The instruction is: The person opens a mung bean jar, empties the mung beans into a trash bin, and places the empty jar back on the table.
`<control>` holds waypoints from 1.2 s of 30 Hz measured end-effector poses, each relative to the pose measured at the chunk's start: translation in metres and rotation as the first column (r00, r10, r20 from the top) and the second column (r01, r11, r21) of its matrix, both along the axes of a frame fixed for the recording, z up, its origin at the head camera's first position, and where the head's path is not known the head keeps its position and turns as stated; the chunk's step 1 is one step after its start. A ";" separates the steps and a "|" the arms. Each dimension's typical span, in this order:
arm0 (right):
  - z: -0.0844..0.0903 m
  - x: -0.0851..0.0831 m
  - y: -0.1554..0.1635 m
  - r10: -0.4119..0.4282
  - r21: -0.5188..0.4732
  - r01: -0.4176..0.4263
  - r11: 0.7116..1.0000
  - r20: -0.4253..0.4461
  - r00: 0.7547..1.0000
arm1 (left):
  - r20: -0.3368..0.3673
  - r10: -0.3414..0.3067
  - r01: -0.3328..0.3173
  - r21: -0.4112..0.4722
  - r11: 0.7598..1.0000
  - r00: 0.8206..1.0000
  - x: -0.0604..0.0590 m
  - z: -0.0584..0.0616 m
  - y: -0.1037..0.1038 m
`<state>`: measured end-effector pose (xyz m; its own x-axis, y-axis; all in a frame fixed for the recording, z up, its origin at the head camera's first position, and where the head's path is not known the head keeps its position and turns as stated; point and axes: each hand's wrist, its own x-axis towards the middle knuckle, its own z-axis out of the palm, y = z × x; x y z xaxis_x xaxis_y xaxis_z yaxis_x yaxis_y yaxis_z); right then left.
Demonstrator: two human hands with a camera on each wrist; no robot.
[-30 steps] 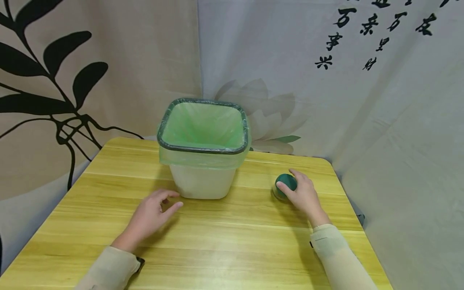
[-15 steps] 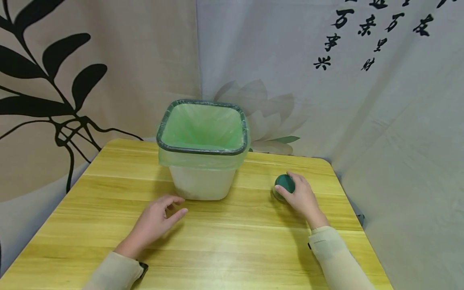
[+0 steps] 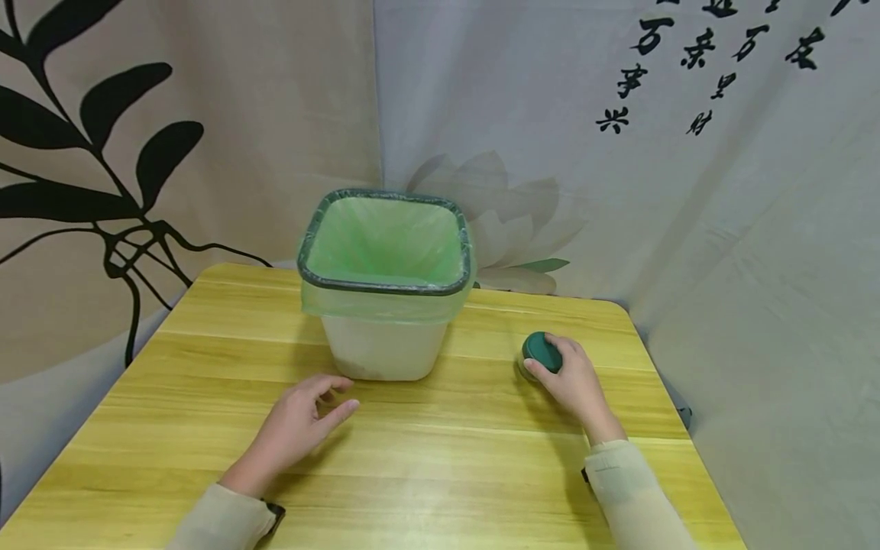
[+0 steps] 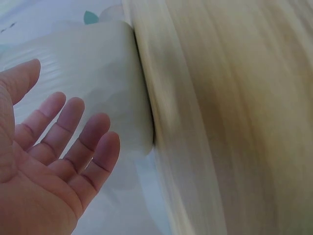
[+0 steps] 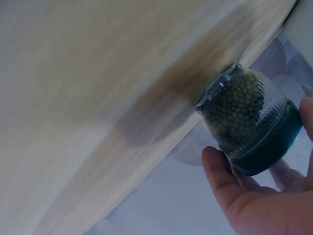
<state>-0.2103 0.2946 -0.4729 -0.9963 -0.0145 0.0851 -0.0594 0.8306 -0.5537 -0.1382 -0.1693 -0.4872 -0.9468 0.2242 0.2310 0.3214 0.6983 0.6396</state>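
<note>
A small clear glass jar (image 5: 239,105) with a dark green lid (image 3: 540,351) is on the right side of the table. Round greenish beans fill much of it in the right wrist view. My right hand (image 3: 576,382) grips the lid between thumb and fingers from the right. Whether the jar's base touches the wood is unclear. My left hand (image 3: 299,424) hovers over the table with relaxed, parted fingers and holds nothing. It is just in front of a whitish bin (image 3: 385,347), apart from it, palm turned toward the bin in the left wrist view (image 4: 54,161).
A green bag (image 3: 385,305) lines the bin, folded over its rim under a dark grey ring (image 3: 381,287). The bin stands at the back of the yellow wooden table (image 3: 426,473). Printed cloth (image 3: 275,114) hangs behind and to the right.
My left hand has drifted slightly right and toward me. The right hand has shifted a little toward me on the lid, while the jar has hardly moved and appears slightly more tilted.
</note>
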 end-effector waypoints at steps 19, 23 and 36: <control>-0.009 0.002 0.000 -0.021 -0.018 0.021 1.000 -0.002 1.000 | 0.001 0.000 0.000 0.038 0.999 1.000 0.004 -0.002 0.003; -0.009 0.001 0.001 -0.026 -0.019 0.026 0.999 0.000 1.000 | 0.005 0.001 -0.001 0.032 0.999 1.000 0.005 -0.001 0.003; -0.008 0.001 -0.001 -0.031 -0.007 0.031 0.999 0.002 1.000 | 0.032 -0.007 0.006 0.041 0.999 0.999 0.007 -0.001 0.005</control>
